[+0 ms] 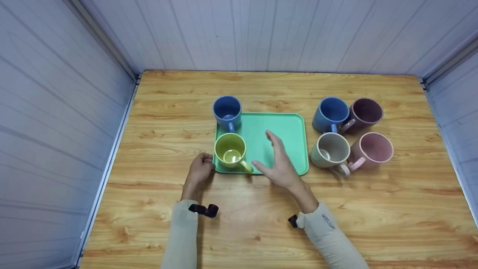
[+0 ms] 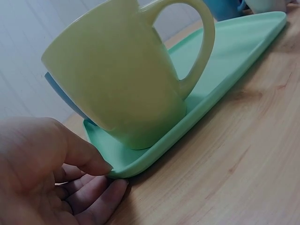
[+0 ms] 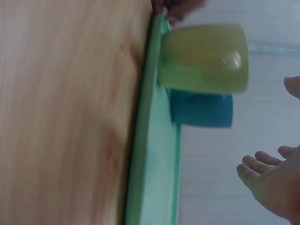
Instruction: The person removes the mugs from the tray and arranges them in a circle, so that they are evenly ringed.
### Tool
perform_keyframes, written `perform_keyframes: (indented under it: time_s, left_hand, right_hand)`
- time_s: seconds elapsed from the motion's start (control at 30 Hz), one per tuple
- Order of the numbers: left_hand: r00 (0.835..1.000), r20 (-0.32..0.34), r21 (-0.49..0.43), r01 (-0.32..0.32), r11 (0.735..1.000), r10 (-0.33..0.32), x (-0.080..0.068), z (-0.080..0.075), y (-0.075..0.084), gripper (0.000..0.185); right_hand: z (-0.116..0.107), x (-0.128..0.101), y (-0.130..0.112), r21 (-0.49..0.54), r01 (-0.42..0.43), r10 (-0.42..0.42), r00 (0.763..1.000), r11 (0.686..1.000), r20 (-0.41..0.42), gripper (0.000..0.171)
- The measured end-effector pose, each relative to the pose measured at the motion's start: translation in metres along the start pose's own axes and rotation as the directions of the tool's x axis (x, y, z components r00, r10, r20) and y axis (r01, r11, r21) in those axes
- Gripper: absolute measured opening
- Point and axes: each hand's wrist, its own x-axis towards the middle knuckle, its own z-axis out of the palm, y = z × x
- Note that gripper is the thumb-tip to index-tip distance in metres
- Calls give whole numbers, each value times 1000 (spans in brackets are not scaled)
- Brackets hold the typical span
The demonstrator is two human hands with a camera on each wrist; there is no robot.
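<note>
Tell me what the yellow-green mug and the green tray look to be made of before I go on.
The yellow-green mug looks like glazed ceramic: thick wall, smooth satin sheen, though plastic can't be ruled out. The green tray looks like matte plastic or melamine: thin, evenly coloured, with a low rolled rim. The left hand touches its corner.

smooth matt green tray (image 1: 287, 127), glazed yellow mug (image 1: 230, 152), grained wooden table (image 1: 261, 224).
</note>
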Motion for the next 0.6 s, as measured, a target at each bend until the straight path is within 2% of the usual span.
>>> perform_keyframes:
  time_s: [0.23,0.6]
  left_hand:
    - [1000,3,8,4,1000,-4,-1,-2,1,32]
    - [1000,7,-52,22,998,-21,-1,-1,0,34]
  right_hand:
    - [30,9,0,0,-59,59,996,998,74,96]
    - [55,24,2,18,-88,86,991,996,98,106]
